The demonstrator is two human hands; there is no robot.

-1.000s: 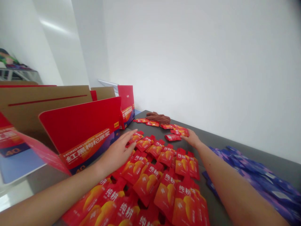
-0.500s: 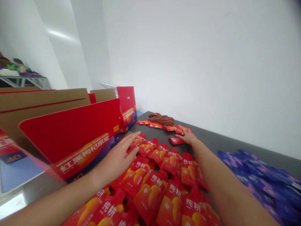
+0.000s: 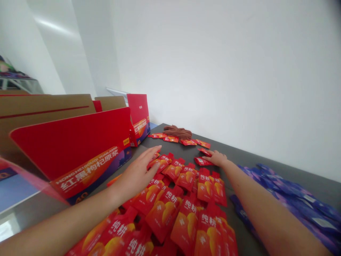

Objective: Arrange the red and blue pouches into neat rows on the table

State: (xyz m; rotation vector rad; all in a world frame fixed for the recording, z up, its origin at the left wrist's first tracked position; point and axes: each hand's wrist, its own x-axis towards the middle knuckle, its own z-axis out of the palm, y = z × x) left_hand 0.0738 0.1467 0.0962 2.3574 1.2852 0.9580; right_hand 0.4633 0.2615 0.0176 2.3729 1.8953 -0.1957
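My left hand (image 3: pixel 140 171) lies over the left side of a pile of red pouches (image 3: pixel 163 209) printed with orange fruit and white characters. Its fingers are stretched out, thumb apart, with nothing held. Farther off, my right hand (image 3: pixel 217 158) has its fingers bent down on a small red pouch (image 3: pixel 204 152). Just below its fingertips lies another red pouch (image 3: pixel 203 161), back side up. The fingers partly cover both, so how firm the hold is stays hidden.
Open red cartons (image 3: pixel 80 149) stand along the left. A brown cloth bundle (image 3: pixel 178 132) rests at the dark table's (image 3: pixel 226 144) far end, with several red pouches beside it. Blue-purple pouches (image 3: pixel 295 199) are heaped at the right. A white wall (image 3: pixel 213 71) rises behind.
My right hand has drawn a red pouch back from the far row toward the pile. My left hand stays over the pile. The view has turned slightly right.
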